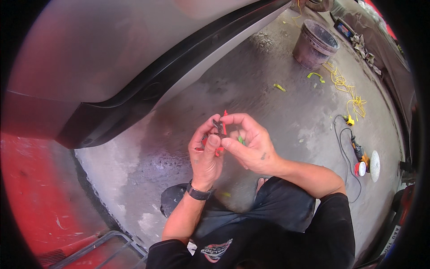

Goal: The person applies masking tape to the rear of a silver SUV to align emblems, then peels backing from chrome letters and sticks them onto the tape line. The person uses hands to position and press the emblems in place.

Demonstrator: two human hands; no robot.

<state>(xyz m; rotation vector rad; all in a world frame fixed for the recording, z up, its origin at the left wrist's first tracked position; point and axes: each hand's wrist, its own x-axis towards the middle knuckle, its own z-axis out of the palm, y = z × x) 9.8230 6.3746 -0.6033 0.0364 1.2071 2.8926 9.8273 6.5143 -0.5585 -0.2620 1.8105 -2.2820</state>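
In front of my chest, my left hand (206,154) and my right hand (253,145) come together with fingers pinched. Between the fingertips is a small dark piece (218,128), gripped from both sides; its exact kind is too small to make out. A thin bright red piece (225,127) shows right behind it, and more red shows below, beside my left thumb. Against my right palm sits a bit of green (241,140), partly covered by the fingers. A dark band is around my left wrist.
A vehicle's grey body panel (103,49) with black lower trim (148,83) fills the upper left. On the concrete floor to the right are a dirty bucket (309,54), a tangled yellow cord (356,103), green tape scraps (279,87), and a corded power tool (357,150) near a white round pad (375,166). A metal frame (117,234) stands lower left.
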